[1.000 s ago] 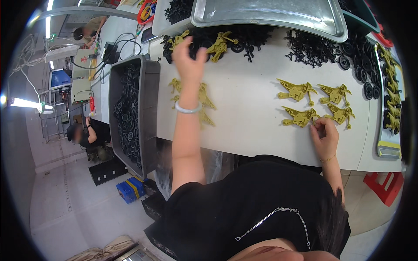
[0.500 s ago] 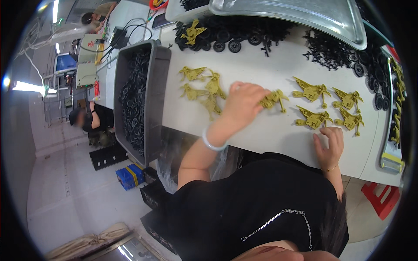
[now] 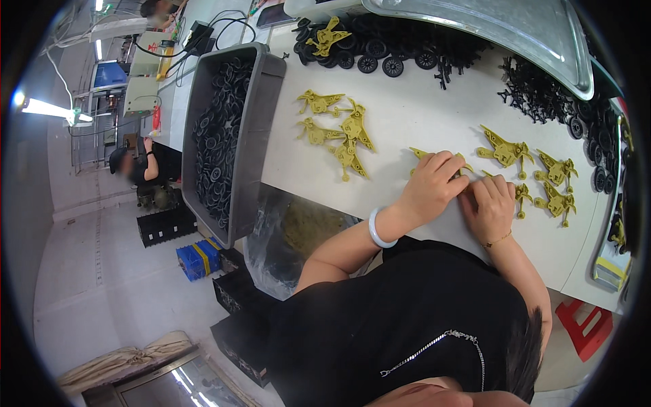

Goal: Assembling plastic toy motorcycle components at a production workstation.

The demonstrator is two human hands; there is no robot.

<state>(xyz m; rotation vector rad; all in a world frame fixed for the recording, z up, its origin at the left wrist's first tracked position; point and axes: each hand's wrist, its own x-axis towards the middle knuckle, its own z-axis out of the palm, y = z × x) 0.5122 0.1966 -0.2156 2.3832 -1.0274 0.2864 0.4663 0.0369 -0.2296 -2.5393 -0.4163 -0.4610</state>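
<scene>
In front of me, my left hand (image 3: 434,188) is closed around a yellow-green plastic toy part (image 3: 419,153), whose pointed end shows past the fingers. My right hand (image 3: 492,205) is right beside it, fingers bent and the tips almost meeting those of the left. What the right fingertips pinch, if anything, is hidden. Partly covered by the right hand lies another yellow-green part (image 3: 522,198). Several like it lie to the right, one (image 3: 505,149) just beyond that hand. A second cluster of these parts (image 3: 354,125) rests on the left of the white table (image 3: 400,115).
A grey bin (image 3: 266,115) full of black wheels stands at the left table edge. Along the back lie black wheels (image 3: 392,66), small black pieces (image 3: 532,95) and a metal tray (image 3: 502,34). A red stool (image 3: 584,329) is at lower right; another person (image 3: 139,166) sits far left.
My left hand has carried its yellow-green part right, toward my right hand. The right hand has shifted left with its fingers bent, meeting the left. The view has shifted slightly.
</scene>
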